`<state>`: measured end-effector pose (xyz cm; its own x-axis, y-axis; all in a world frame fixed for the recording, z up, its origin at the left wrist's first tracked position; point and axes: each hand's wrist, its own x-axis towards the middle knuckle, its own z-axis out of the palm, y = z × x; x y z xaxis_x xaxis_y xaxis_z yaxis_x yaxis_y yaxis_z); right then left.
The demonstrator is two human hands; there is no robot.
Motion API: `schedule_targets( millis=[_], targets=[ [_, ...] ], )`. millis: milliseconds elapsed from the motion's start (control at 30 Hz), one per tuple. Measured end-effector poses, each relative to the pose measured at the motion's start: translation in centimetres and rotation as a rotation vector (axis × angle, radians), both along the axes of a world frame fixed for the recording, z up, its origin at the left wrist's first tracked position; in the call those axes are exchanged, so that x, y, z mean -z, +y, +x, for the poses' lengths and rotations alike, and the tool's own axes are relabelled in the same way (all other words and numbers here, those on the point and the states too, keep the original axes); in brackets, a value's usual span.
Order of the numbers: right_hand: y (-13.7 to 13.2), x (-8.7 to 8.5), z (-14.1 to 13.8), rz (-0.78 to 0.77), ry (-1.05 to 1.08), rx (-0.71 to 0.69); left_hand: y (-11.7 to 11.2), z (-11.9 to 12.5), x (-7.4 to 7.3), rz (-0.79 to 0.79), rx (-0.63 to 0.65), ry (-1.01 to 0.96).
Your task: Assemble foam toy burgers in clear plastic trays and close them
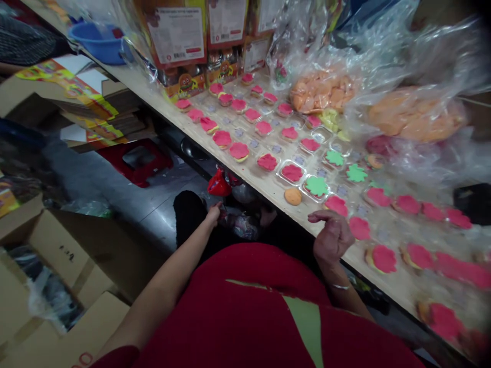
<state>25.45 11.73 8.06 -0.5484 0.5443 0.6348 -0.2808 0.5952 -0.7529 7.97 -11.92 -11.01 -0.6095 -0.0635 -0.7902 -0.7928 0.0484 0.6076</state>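
Orange disc lying flat on table, just beyond & left of R hand; face up, roughly round, long axis unclear. Looking dull, lightly uneven. Hands hanging well apart: R curling fingers nr table edge, L hand hanging below tabletop nr red bag; can't tell either grip. Green piece crowding disc on R-hand side; bare wood running leftward btwn pink pieces & edge.
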Motion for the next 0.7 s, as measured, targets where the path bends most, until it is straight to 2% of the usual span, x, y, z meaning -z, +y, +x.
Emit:
schedule_targets(
  millis=[167, 467, 600, 700],
  targets=[
    [-0.3, -0.8, -0.2, 0.018, 0.004, -0.014, 0.0, -0.6, 0.2, 0.0, 0.03, -0.013],
    [-0.1, 0.0, 0.2, 0.022, -0.09, -0.007, 0.2, -0.8, 1.0, 0.044, 0.037, -0.029],
    [-0.3, -0.3, -0.6, 0.055, -0.107, -0.072, -0.2, -0.5, 0.2, 0.09, -0.03, -0.043],
    [-0.7, -0.4, -1.1, 0.064, -0.118, -0.14, -0.7, 0.2, -1.2, 0.167, -0.097, -0.036]
  ],
)
